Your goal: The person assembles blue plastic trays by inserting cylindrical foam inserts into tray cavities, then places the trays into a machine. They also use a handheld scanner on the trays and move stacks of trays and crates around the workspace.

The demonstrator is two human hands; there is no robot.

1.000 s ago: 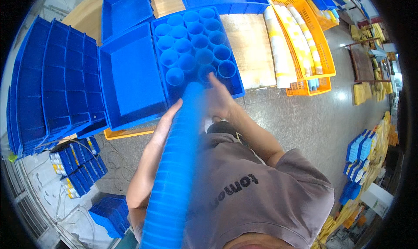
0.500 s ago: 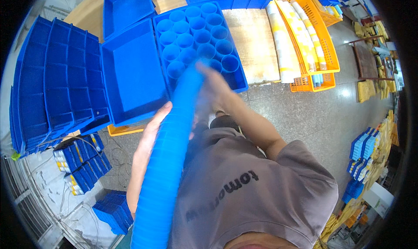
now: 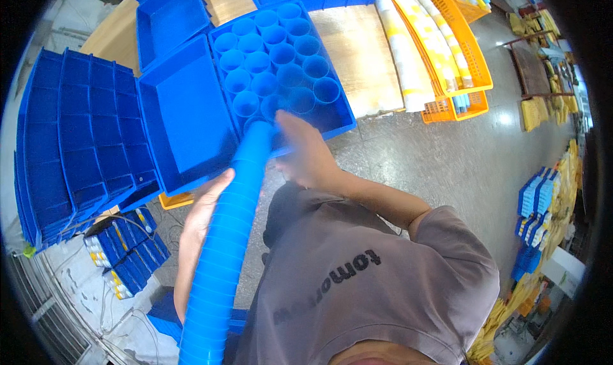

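Observation:
A long stack of nested blue plastic cups (image 3: 227, 218) slants up from the lower edge, its far end over the near side of a blue box. My left hand (image 3: 207, 202) is wrapped round the stack's left side, thumb on top. At the far end of the stack is my right hand (image 3: 303, 145), blurred; its fingers are too smeared to show whether they grip a cup. Several cups (image 3: 257, 63) stand upright in rows, mouths up, inside the blue box (image 3: 335, 119). The stack hides part of the box's near left corner.
Left of the cups lies another shallow blue box (image 3: 188, 119), beside tall stacked blue boxes (image 3: 48, 148). A wooden tabletop (image 3: 357, 52) carries yellow-and-white cup stacks (image 3: 393, 52) next to an orange crate (image 3: 479, 71). Packed blue boxes (image 3: 128, 250) stand on the floor at lower left.
The far end of the cup stack has moved nearer and left, to the box's near side. My right hand has come nearer with it. My left hand still holds the stack.

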